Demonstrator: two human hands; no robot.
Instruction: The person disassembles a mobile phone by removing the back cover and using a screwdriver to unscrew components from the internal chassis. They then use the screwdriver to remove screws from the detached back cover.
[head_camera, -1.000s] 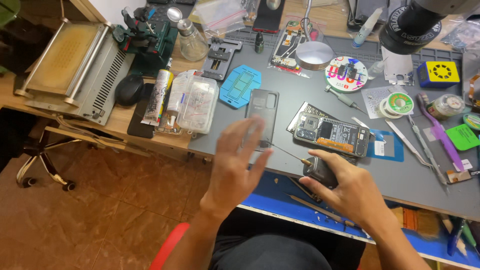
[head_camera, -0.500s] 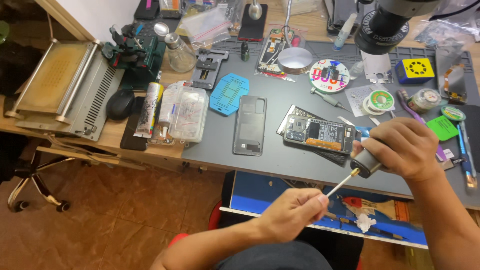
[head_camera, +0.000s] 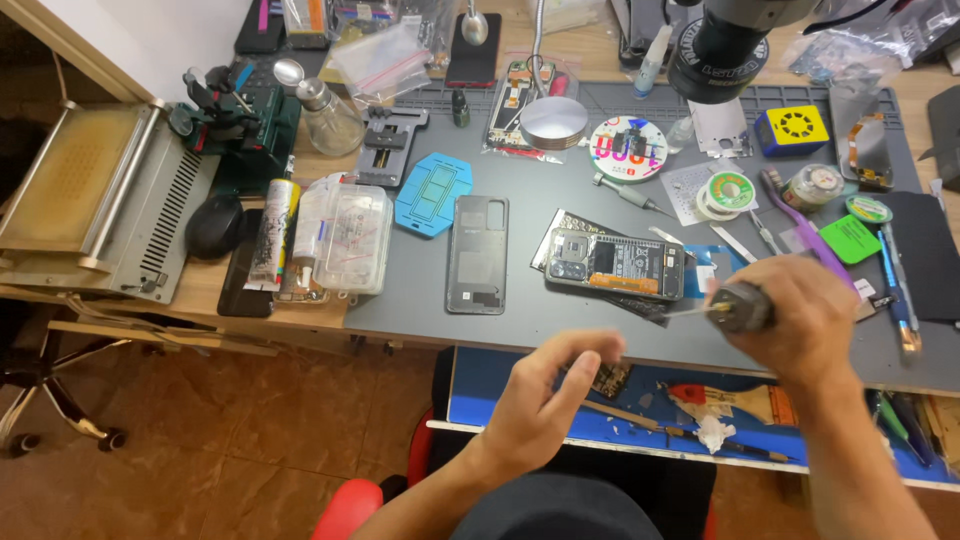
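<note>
Screwdriver (head_camera: 738, 308) sits clenched in the right hand (head_camera: 795, 320) above the counter's (head_camera: 420, 300) front edge, its thin tip aimed left at the opened phone (head_camera: 615, 265). One grey laminator (head_camera: 95, 205) stands far left. Two phone pieces lie mid-counter: the opened phone and one grey back cover (head_camera: 477, 252), well apart. One blue frame (head_camera: 433, 193) lies just beside the cover. One round multicoloured disc (head_camera: 627, 148), one yellow square box (head_camera: 791, 130), one green square pad (head_camera: 849, 238). Left hand (head_camera: 545, 405) hovers below, fingers pinched, holding nothing I can make out.
</note>
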